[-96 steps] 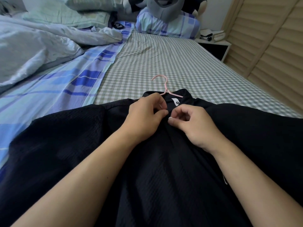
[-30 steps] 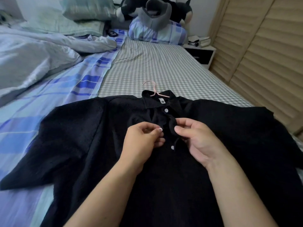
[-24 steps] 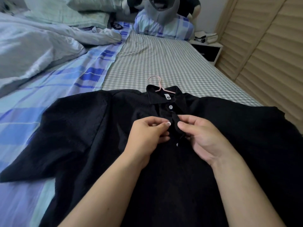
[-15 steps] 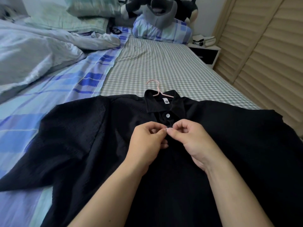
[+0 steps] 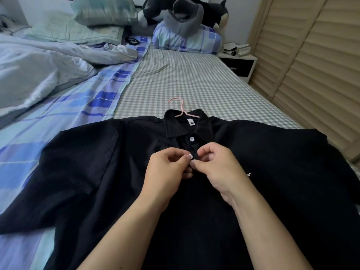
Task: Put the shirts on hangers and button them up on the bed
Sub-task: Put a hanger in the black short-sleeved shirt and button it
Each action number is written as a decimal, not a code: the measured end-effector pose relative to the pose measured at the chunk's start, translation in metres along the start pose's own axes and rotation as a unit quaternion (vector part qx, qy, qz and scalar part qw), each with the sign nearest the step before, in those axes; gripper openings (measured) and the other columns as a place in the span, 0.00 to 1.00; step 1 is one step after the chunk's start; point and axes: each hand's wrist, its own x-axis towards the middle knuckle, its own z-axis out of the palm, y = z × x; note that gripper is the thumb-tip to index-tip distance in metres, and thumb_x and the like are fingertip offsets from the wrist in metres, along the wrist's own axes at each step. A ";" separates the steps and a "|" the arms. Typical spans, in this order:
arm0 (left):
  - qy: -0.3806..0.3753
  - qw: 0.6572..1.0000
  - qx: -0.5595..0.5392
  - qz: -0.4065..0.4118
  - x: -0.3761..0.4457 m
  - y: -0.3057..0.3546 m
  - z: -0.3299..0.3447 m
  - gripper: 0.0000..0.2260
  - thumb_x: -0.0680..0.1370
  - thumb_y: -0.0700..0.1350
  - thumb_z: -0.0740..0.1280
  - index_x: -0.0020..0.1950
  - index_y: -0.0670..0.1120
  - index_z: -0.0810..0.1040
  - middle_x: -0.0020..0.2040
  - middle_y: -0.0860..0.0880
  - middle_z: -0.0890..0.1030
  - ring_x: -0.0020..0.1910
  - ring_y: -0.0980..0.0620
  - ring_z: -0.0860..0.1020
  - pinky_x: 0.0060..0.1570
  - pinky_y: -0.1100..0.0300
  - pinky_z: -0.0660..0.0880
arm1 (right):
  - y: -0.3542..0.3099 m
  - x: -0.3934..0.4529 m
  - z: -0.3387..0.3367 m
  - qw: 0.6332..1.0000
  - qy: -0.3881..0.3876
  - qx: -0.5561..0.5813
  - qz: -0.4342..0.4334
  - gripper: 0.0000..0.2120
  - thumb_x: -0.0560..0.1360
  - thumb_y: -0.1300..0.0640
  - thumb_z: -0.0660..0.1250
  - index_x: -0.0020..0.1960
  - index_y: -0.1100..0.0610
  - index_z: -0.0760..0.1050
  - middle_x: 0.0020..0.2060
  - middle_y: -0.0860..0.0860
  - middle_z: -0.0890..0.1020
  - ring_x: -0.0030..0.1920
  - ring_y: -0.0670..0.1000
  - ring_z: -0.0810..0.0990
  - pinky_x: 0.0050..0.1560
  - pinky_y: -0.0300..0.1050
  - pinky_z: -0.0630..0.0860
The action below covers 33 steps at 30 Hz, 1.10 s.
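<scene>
A black short-sleeved shirt [image 5: 87, 162] lies spread flat on the bed, collar away from me. A pink hanger [image 5: 180, 107] is inside it, its hook sticking out past the collar. The top white button [image 5: 192, 139] below the collar is fastened. Just under it, my left hand [image 5: 167, 172] and my right hand [image 5: 218, 166] meet at the shirt's front placket, each pinching the fabric with thumb and forefinger. The second button is hidden between my fingertips.
The bed has a green checked sheet [image 5: 185, 80] and a blue plaid sheet [image 5: 78, 106] on the left. A rumpled white duvet [image 5: 39, 69] and pillows lie at the back left, a plush toy [image 5: 185, 12] at the head. A nightstand [image 5: 239, 63] and louvred doors [image 5: 311, 75] are on the right.
My hands were apart along the open placket a second ago; they have come together just below the fastened top button, and the loose fold of the placket is now pulled shut.
</scene>
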 end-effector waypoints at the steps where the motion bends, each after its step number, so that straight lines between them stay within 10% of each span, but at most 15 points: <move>1: 0.005 1.000 0.007 0.002 0.000 -0.001 0.000 0.05 0.78 0.38 0.72 0.44 0.45 0.86 0.40 0.43 0.85 0.38 0.51 0.85 0.40 0.57 0.82 | -0.001 0.000 0.002 1.000 0.025 0.018 0.006 0.09 0.72 0.63 0.76 0.47 0.55 0.78 0.37 0.48 0.83 0.38 0.43 0.81 0.40 0.36 0.76; 16: 0.040 0.998 0.030 0.035 0.003 0.000 -0.002 0.03 0.77 0.37 0.74 0.44 0.44 0.84 0.38 0.46 0.85 0.36 0.50 0.85 0.47 0.48 0.84 | -0.005 -0.004 0.006 0.981 0.180 -0.010 -0.068 0.08 0.71 0.59 0.78 0.40 0.48 0.81 0.35 0.44 0.84 0.39 0.43 0.83 0.43 0.42 0.81; 33: 0.015 0.999 0.042 0.018 0.005 -0.002 -0.004 0.04 0.77 0.38 0.73 0.44 0.45 0.86 0.38 0.45 0.86 0.38 0.49 0.85 0.45 0.55 0.84 | 0.002 -0.009 0.018 0.988 0.135 -0.029 -0.064 0.07 0.72 0.59 0.77 0.40 0.47 0.83 0.37 0.41 0.85 0.41 0.42 0.84 0.46 0.46 0.83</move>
